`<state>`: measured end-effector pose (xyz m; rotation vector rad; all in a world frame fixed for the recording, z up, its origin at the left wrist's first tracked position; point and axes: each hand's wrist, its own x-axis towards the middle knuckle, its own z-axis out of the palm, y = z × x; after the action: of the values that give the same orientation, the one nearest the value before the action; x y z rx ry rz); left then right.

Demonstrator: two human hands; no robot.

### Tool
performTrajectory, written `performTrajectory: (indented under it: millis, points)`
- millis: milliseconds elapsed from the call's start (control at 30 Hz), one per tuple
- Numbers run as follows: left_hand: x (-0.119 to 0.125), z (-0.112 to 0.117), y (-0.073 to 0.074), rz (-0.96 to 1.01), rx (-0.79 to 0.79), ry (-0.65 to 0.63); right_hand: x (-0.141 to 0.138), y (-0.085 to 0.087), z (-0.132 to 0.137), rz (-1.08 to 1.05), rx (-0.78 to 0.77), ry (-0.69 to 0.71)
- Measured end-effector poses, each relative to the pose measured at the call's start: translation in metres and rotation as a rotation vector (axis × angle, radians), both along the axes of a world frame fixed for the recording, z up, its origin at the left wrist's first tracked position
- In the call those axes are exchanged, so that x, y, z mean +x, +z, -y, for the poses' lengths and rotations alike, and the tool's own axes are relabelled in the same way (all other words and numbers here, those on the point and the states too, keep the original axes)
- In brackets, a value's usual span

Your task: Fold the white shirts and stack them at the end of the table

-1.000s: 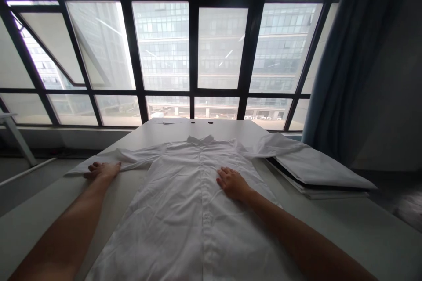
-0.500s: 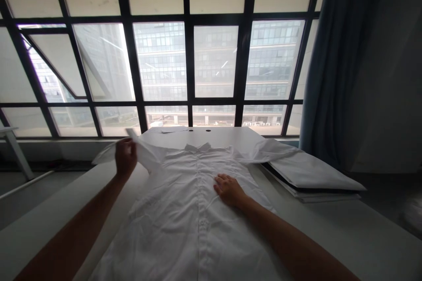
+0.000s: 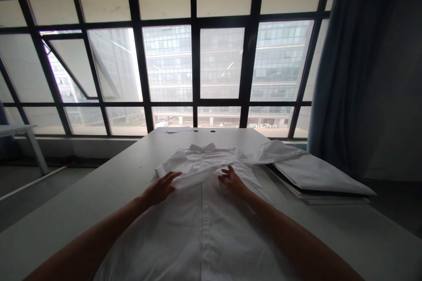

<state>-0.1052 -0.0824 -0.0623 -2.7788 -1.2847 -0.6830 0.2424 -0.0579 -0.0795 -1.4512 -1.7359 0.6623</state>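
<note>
Two bare forearms reach forward over a white long-sleeved button-up shirt (image 3: 201, 228) lying flat on a white table (image 3: 99, 175), collar away. The left hand (image 3: 160, 189) rests open, fingers spread against the folded sleeve (image 3: 194, 178) across the shirt's chest; the right hand (image 3: 232, 182), fingers loosely curled, grips nothing

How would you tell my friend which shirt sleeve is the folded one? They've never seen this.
Find the big window, then the white table below it, where a white shirt lies flat. Just under the collar, one sleeve is folded across the chest, by the left hand. The other sleeve stretches out sideways instead.
</note>
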Motion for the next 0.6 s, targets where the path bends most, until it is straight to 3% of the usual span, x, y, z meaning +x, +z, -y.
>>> performTrajectory:
  millis: [100, 233, 333, 433, 500, 533, 600]
  points:
    - [0.003, -0.001, 0.001, -0.001, -0.052, 0.029, 0.000, 0.009, 0.002, -0.164, -0.006, -0.078]
    - [0.009, 0.001, 0.006, -0.140, 0.036, -0.055, 0.009, 0.021, 0.006, -0.054, -0.042, -0.019]
    - [0.013, -0.001, 0.018, -0.160, 0.154, -0.008, 0.016, 0.038, 0.016, 0.002, 0.039, -0.019]
    - [0.016, -0.003, 0.041, -0.038, 0.278, 0.101, 0.022, 0.064, 0.045, 0.044, 0.296, -0.038]
    - [0.017, -0.003, 0.055, 0.077, 0.352, 0.160, 0.028, 0.080, 0.074, 0.110, 0.429, 0.029]
    - [0.017, -0.002, 0.059, 0.115, 0.368, 0.175, 0.032, 0.087, 0.090, 0.144, 0.442, 0.080]
    - [0.017, 0.001, 0.060, 0.083, 0.294, 0.140, 0.042, 0.094, 0.118, 0.228, 0.303, 0.216]
